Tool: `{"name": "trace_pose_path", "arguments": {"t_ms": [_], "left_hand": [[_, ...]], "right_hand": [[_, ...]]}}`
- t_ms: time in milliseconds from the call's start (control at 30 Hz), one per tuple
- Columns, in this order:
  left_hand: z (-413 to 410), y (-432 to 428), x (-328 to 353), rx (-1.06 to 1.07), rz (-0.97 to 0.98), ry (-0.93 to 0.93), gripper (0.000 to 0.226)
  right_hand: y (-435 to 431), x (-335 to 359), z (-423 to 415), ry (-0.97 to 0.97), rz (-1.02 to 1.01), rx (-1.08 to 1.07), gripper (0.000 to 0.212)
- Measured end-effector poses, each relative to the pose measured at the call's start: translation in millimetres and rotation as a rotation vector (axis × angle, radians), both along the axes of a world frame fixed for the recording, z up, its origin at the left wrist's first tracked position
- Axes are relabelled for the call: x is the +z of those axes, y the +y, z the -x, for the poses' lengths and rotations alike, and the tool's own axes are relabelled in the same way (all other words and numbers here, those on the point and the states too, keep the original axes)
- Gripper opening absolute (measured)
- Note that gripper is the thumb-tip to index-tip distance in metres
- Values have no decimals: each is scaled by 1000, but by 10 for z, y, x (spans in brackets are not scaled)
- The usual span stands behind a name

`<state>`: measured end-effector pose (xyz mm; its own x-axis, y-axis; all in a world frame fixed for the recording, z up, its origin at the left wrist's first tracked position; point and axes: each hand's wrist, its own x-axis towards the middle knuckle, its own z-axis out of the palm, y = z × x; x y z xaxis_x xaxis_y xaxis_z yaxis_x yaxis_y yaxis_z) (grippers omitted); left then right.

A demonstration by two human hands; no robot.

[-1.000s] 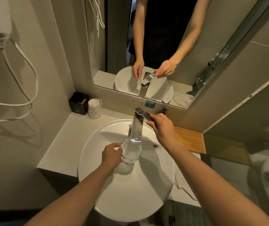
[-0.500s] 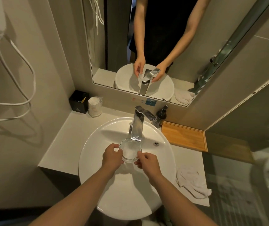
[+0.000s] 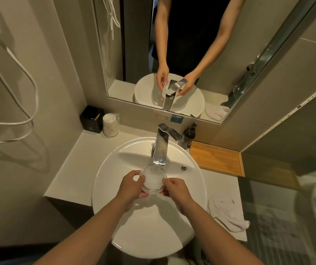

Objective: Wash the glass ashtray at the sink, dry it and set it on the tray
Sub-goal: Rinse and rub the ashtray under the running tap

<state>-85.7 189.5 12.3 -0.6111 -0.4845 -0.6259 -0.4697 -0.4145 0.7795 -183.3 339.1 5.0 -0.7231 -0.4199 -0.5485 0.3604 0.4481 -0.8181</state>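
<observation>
Both hands, left hand (image 3: 129,185) and right hand (image 3: 176,190), hold the glass ashtray (image 3: 153,178) under the tap (image 3: 161,148) over the sink (image 3: 115,169); turning it slowly would rinse every side.

**Single head cam, looking down at sink**

One view only, wide-angle, worn on the head. It faces forward and steeply down over the white sink (image 3: 149,236), close in, with both forearms entering from the bottom edge. Edges bend from lens distortion. Beyond the fingers (image 3: 134,174) sits the faucet (image 3: 161,148); farther up, the mirror (image 3: 191,54) gives a reflected front view of the same sink. No second camera, so no overlap.
</observation>
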Motion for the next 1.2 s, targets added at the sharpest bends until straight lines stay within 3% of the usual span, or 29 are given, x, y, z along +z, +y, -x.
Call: {"name": "trace_pose_path", "arguments": {"t_ms": [200, 433, 567, 833, 1033, 1200], "left_hand": [[6, 135, -51, 13, -51, -25, 25], [23, -47, -27, -178, 183, -76, 18], [-15, 39, -45, -146, 214, -79, 17], [-53, 28, -24, -140, 70, -67, 21], [-91, -5, -37, -178, 121, -32, 19], [-98, 126, -48, -107, 111, -20, 31]], "right_hand": [[-8, -6, -44, 59, -41, 43, 25], [14, 74, 32, 137, -106, 174, 26], [49, 37, -23, 164, -110, 131, 29], [38, 108, 9, 174, -168, 192, 26], [61, 126, -12, 198, -162, 217, 25], [69, 107, -138, 279, -167, 245, 22]]}}
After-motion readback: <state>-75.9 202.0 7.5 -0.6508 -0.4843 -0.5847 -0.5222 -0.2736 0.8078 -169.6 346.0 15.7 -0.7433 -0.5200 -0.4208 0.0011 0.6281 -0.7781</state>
